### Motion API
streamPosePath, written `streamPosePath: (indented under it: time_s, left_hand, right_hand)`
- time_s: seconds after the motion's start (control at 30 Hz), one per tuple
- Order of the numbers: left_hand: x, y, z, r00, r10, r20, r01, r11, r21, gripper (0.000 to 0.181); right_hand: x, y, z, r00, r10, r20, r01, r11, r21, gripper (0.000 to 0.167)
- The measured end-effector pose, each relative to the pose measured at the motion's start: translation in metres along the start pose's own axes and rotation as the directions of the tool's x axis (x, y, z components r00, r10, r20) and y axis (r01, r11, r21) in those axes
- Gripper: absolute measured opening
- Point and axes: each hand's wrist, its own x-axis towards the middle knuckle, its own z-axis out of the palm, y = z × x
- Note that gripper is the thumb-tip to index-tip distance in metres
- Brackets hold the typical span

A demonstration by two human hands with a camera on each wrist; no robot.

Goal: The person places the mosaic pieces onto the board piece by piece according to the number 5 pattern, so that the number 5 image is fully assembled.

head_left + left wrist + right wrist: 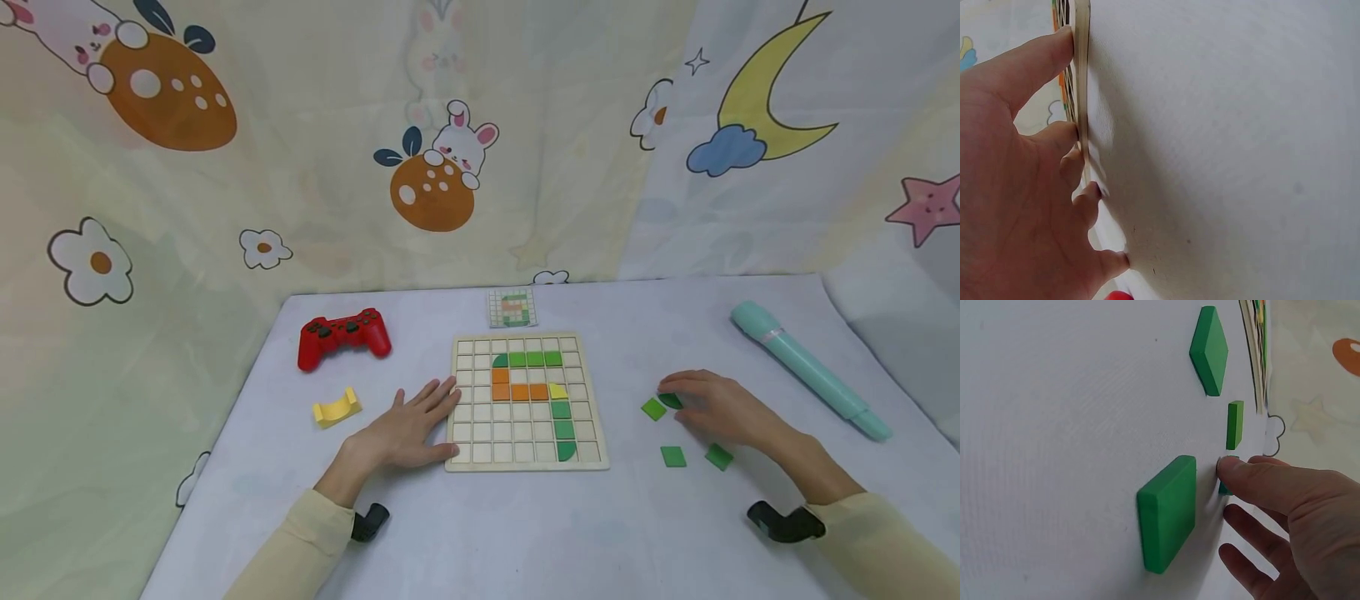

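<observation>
A square wooden grid board [525,467] lies mid-table, with green, orange and yellow tiles set in some of its cells. My left hand [412,427] rests at the board's left side, fingers spread. Its thumb and fingertips touch the edge, which the left wrist view shows as a pale wooden strip [1083,75]. Over on the right, my right hand [720,406] pinches a dark green tile with a rounded side [671,401] between thumb and fingers, low at the tabletop. Around that hand lie a light green square tile [653,409] and two darker green square tiles [673,457], [1169,515].
Behind the board is a small pattern card [512,308]. To the left are a red game controller [344,337] and a yellow curved block [337,409]. A teal cylindrical tube [810,371] lies at the right, beyond my right hand. A printed cloth [555,183] hangs behind the table.
</observation>
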Motion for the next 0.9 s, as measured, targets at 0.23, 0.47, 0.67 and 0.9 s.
streamPosePath:
  time_s: [0.23,0.47,0.67,0.9]
  left_hand:
    - [-0.001,0.000,0.000,1.000,0.005,-0.003,-0.005,1.000,-0.003,0.082]
    - [-0.001,0.001,0.001,1.000,-0.010,-0.001,0.010,1.000,0.006,0.083]
    - [0.000,0.001,0.001,1.000,-0.016,0.006,0.016,1.000,0.003,0.084]
    - [0.001,0.000,0.002,1.000,-0.007,0.004,0.007,1.000,0.013,0.083]
  right_hand:
    - [0.002,0.008,0.003,0.996,-0.080,-0.039,0.079,0.996,-0.037,0.030]
    - [0.002,0.010,0.005,0.994,-0.081,-0.071,0.079,0.997,-0.023,0.027]
    - [0.003,0.005,0.007,0.995,-0.044,-0.090,0.042,0.999,-0.026,0.026]
    - [0.017,-0.026,0.005,0.996,-0.015,-0.084,0.015,1.000,0.002,0.024]
